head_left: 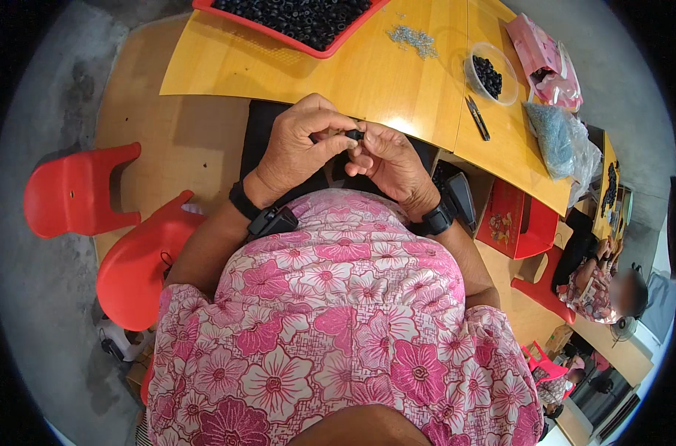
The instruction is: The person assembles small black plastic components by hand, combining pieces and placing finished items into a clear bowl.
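Note:
Between my two hands, just off the table's near edge, is a small black part (354, 134), mostly covered by fingertips. My left hand (297, 145) pinches it between thumb and forefinger, its fingers curled. From the other side, my right hand (394, 160) meets it with thumb and forefinger closed at its end; the other fingers are curled in. Whether the right fingers hold a second tiny piece, I cannot make out. Beyond my hands a red tray (324, 52) is heaped with similar-looking black parts (301, 18). A scatter of small clear or silvery pieces (414, 40) lies on the table.
On the yellow table (397, 89), to the right, are a clear bowl (510, 89) of black parts, black-handled snips (477, 119), a pink bag (535, 52) and a plastic bag (557, 141) of bluish bits. Red chairs (78, 193) stand left. Another person (594, 290) sits far right.

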`<move>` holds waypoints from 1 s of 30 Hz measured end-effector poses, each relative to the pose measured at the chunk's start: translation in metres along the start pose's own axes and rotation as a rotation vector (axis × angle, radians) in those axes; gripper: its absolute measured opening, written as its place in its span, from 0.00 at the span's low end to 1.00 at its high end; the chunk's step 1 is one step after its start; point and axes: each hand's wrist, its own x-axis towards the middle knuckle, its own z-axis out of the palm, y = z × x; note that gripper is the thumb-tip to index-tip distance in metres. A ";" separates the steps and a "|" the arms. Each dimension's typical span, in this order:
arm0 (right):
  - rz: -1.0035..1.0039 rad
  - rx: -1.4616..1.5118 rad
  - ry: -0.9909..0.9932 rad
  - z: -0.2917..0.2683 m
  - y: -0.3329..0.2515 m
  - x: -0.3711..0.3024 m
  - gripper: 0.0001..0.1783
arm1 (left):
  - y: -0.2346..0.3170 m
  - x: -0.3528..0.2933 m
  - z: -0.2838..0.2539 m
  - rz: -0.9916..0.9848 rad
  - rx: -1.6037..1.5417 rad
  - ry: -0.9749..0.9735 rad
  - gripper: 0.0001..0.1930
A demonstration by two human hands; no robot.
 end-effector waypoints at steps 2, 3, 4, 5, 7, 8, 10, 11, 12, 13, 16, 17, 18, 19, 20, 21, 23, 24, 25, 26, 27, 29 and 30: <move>0.018 -0.011 0.021 0.002 -0.001 0.000 0.15 | -0.003 -0.001 0.001 -0.023 -0.064 -0.010 0.12; 0.035 -0.022 0.043 0.003 -0.002 0.000 0.15 | -0.005 -0.002 0.001 -0.024 -0.064 -0.011 0.12; 0.035 -0.021 0.044 0.003 -0.002 -0.001 0.15 | -0.006 -0.002 0.001 -0.035 -0.068 -0.017 0.12; 0.042 -0.025 0.047 0.003 -0.002 -0.001 0.15 | -0.007 -0.003 0.001 -0.047 -0.072 -0.023 0.12; 0.050 -0.028 0.050 0.004 -0.002 -0.003 0.15 | -0.009 -0.003 0.000 -0.060 -0.080 -0.036 0.11; 0.055 -0.046 0.052 0.004 -0.003 -0.003 0.15 | -0.009 -0.003 0.000 -0.071 -0.089 -0.049 0.11; 0.059 -0.064 0.054 0.004 -0.004 -0.004 0.15 | -0.009 -0.002 -0.001 -0.061 -0.078 -0.058 0.10; 0.056 -0.077 0.048 0.003 -0.004 -0.004 0.15 | -0.009 -0.001 -0.002 -0.052 -0.068 -0.066 0.10; 0.053 -0.090 0.042 0.003 -0.004 -0.004 0.15 | -0.009 -0.001 -0.002 -0.052 -0.068 -0.066 0.10; 0.054 -0.090 0.041 0.003 -0.004 -0.004 0.15 | -0.009 -0.001 -0.002 -0.071 -0.077 -0.077 0.10; 0.068 -0.119 0.084 0.002 -0.005 -0.005 0.15 | -0.008 -0.001 -0.003 -0.113 -0.111 -0.100 0.09; 0.072 -0.121 0.083 0.002 -0.006 -0.006 0.15 | -0.008 -0.002 -0.003 -0.136 -0.137 -0.112 0.09; 0.075 -0.123 0.083 0.002 -0.006 -0.006 0.15 | -0.008 -0.002 -0.003 -0.136 -0.136 -0.111 0.09; 0.076 -0.124 0.082 0.002 -0.006 -0.005 0.15 | -0.009 -0.002 -0.004 -0.141 -0.145 -0.123 0.09; 0.078 -0.130 0.053 0.002 -0.006 -0.005 0.15 | -0.009 -0.002 -0.005 -0.145 -0.155 -0.135 0.08; 0.079 -0.138 0.024 0.001 -0.007 -0.004 0.15 | -0.009 -0.001 -0.005 -0.144 -0.155 -0.133 0.08; 0.092 -0.146 0.032 0.002 -0.009 -0.003 0.14 | -0.009 -0.001 -0.007 -0.160 -0.146 -0.164 0.07; 0.105 -0.152 0.042 0.002 -0.010 -0.003 0.14 | -0.011 -0.001 -0.008 -0.160 -0.146 -0.161 0.07; 0.106 -0.154 0.042 0.003 -0.012 -0.003 0.14 | -0.012 0.000 -0.008 -0.143 -0.138 -0.176 0.07; 0.112 -0.192 0.037 0.005 -0.014 -0.003 0.14 | -0.013 0.000 -0.009 -0.126 -0.131 -0.192 0.08; 0.116 -0.230 0.031 0.005 -0.015 -0.003 0.14 | -0.013 0.000 -0.009 -0.125 -0.130 -0.190 0.08; 0.120 -0.232 0.027 0.006 -0.017 -0.003 0.14 | -0.012 0.000 -0.009 -0.145 -0.170 -0.181 0.07; 0.124 -0.233 0.025 0.006 -0.017 -0.003 0.14 | -0.012 0.000 -0.009 -0.144 -0.171 -0.180 0.07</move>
